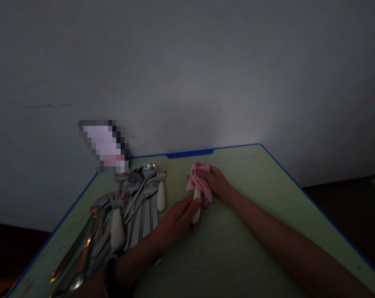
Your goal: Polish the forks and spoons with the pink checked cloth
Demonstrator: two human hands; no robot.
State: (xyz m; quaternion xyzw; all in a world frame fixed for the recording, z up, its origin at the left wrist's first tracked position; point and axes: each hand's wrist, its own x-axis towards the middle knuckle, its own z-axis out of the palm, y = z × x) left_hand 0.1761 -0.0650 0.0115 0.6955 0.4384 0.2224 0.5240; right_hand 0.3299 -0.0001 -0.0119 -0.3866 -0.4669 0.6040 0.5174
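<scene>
Nearest the camera, a dark band [111,273] circles the left wrist at the bottom of the view, with part of the cutlery pile beside and beyond that forearm. Under both arms is a pale green table [255,244] with a blue edge [190,154], its far side up against a plain grey wall [193,74]. Dark floor [336,203] shows to either side, and the room is dim.

On the left of the table, handles mostly toward the camera, lie two forks with white handles, one nearer [118,227] and one farther [161,196], among at least five metal spoons [150,168]; the overlap and poor light make an exact count unsafe. One pixelated, slanted object [102,142] stands at the far left corner by the wall. One pink cloth [197,180] and one white-handled utensil [195,217] are held near the table's middle, right of the pile.

The left hand [179,213] curls around the utensil's handle, thumb laid along it. Just beyond, the right hand [216,182] pinches the cloth, thumb in front, wrapping it around the utensil's far end, which is hidden.
</scene>
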